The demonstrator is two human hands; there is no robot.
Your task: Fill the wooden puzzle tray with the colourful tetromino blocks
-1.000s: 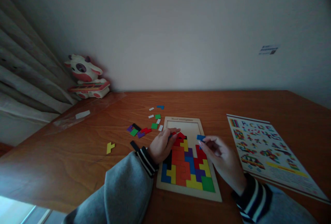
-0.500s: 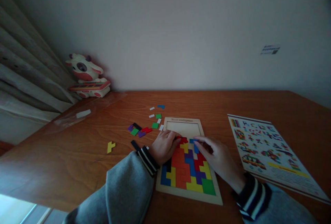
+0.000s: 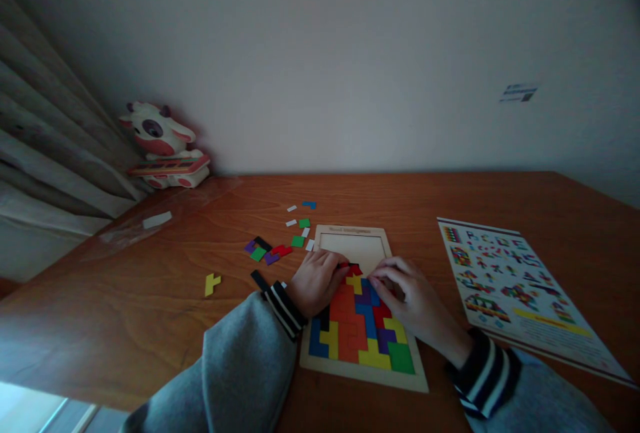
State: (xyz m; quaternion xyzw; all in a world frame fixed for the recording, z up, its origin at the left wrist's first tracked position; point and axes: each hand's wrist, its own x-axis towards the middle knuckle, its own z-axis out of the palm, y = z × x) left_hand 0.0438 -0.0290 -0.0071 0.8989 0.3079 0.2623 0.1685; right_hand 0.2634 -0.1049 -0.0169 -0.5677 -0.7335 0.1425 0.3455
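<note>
Blue piece (image 3: 375, 296) in the wooden tray (image 3: 345, 244), and the right hand (image 3: 413, 293) is right on it!
Thumb and forefinger sit close together at its upper edge; pinching or pressing, I can't tell. Across the tray, the left hand's (image 3: 316, 283) fingers bunch beside a red piece (image 3: 355, 270), their grip hidden. Coloured shapes (image 3: 350, 316) crowd the tray nearer than the fingers. Further out, loose pieces (image 3: 271, 258) scatter over the bench (image 3: 150, 313) left of the left fingers, a printed sheet (image 3: 517, 293) lies right of the right fingers, and a cow toy (image 3: 170, 143) sits far left.
</note>
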